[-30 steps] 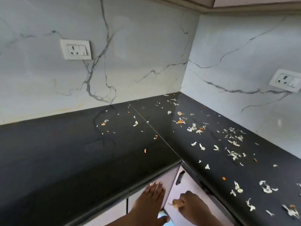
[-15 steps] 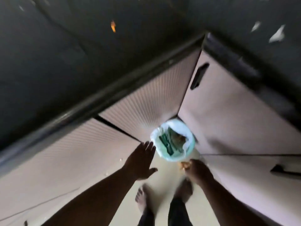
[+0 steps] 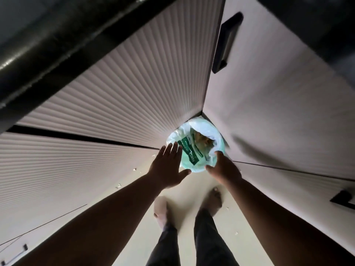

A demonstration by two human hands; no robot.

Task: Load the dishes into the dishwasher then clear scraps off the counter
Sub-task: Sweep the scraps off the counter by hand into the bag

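Observation:
A small bin lined with a white and green plastic bag (image 3: 192, 160) stands on the floor in the corner where two cabinet fronts meet. Brownish scraps (image 3: 201, 140) lie inside it. My left hand (image 3: 167, 167) is held flat with the fingers apart, just left of the bag's rim and holding nothing. My right hand (image 3: 223, 167) is curled over the bag's near right rim, back towards me. Its palm is hidden, so anything in it cannot be seen.
The black counter edge (image 3: 57, 41) runs overhead at upper left. Ribbed cabinet doors are on the left; a smooth door with a black handle (image 3: 226, 43) is on the right. A few white scraps (image 3: 118, 185) lie on the floor. My bare feet (image 3: 213, 198) stand just behind the bin.
The view has dropped from the scrap-strewn counter to the floor bin. Both hands have moved down to the bag, and the scraps seen in my right hand are now out of sight.

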